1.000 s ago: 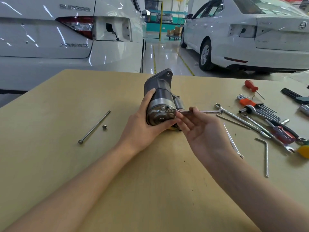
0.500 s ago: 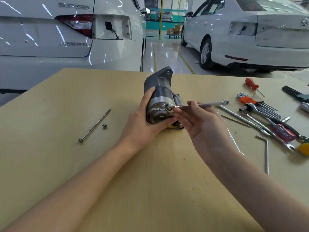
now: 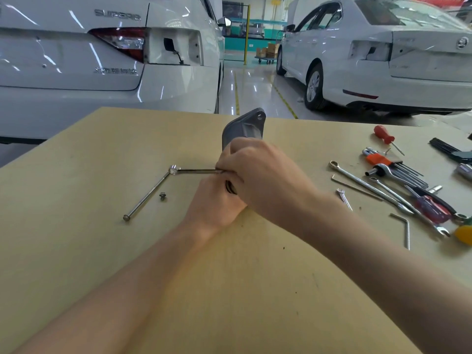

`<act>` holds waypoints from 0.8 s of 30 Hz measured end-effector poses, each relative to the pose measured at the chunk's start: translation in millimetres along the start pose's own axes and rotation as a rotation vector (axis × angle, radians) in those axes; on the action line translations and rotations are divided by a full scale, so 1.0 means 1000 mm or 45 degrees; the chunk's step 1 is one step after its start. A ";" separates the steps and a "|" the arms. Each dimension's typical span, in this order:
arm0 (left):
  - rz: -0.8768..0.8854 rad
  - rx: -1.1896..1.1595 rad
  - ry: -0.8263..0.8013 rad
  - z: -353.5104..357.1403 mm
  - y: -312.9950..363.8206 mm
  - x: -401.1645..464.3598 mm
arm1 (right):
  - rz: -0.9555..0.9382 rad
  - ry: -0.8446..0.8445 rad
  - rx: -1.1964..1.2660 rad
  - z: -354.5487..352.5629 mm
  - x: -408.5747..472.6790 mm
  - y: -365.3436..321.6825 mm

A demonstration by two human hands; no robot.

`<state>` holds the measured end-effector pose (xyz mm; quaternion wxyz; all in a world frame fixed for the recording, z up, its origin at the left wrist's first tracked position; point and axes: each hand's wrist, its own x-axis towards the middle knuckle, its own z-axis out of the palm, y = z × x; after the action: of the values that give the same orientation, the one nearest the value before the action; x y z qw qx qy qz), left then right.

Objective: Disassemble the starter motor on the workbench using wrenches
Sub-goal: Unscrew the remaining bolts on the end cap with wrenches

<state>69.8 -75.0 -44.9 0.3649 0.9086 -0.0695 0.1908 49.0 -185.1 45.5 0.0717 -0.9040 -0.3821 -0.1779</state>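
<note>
our right fingers (image 3: 224, 163) curl round the wrench (image 3: 199, 171), left hand (image 3: 214, 200) gripping the motor (image 3: 245, 129) on the desk (image 3: 76, 251); we're loosening a bolt, next another swing.

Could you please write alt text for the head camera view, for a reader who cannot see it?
On a wooden workbench, the left hand holds a starter motor while the right hand, crossed over it, grips a thin wrench pointing left. A long bolt and a small nut lie to the left, assorted tools to the right, with two white cars behind.
</note>
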 end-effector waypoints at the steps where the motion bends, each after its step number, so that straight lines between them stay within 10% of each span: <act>1: -0.007 0.028 0.047 0.002 0.002 0.000 | -0.048 0.002 0.005 -0.001 -0.002 0.000; 8: -0.028 -0.485 0.007 -0.004 0.002 -0.006 | 0.367 0.874 1.401 0.004 -0.035 0.010; 13: -0.010 -0.469 0.030 -0.003 0.005 -0.005 | 1.078 0.843 2.535 0.020 -0.049 0.023; 24: 0.022 -0.495 0.058 -0.006 0.009 -0.005 | 1.111 0.833 2.645 0.030 -0.048 0.022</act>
<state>61.0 -77.5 -37.0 0.5333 0.8159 -0.1045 0.1974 42.3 -224.4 0.1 0.9249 -0.3769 0.0352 0.0351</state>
